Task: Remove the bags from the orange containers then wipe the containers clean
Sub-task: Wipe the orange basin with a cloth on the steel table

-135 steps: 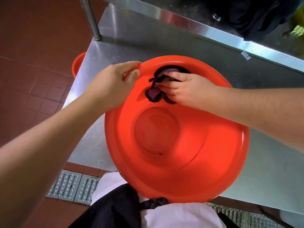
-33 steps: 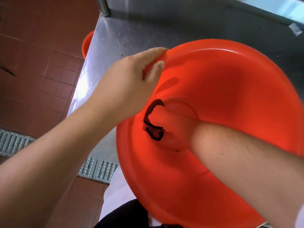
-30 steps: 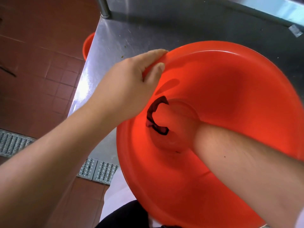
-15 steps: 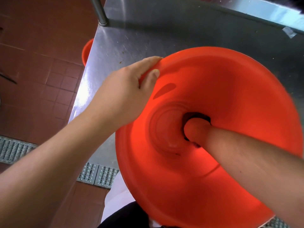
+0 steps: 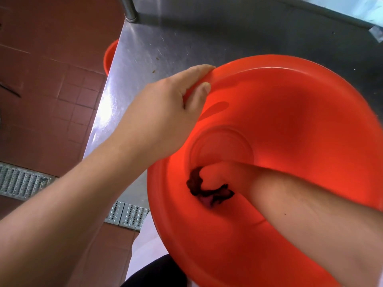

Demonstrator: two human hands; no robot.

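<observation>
Steel table [image 5: 145, 52] with round post [image 5: 129, 8], red tiled floor [image 5: 51, 59], metal floor grate [image 5: 22, 183]

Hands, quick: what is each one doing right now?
Left hand: grips the rim of the orange basin.
Right hand: deep inside the basin, pressing a dark cloth; fingers hidden, grip cannot be told.

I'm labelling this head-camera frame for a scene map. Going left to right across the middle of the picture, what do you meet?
Red tiled floor → steel table edge → left hand gripping the basin rim → dark cloth under the right hand → far wall of the orange basin.
</observation>
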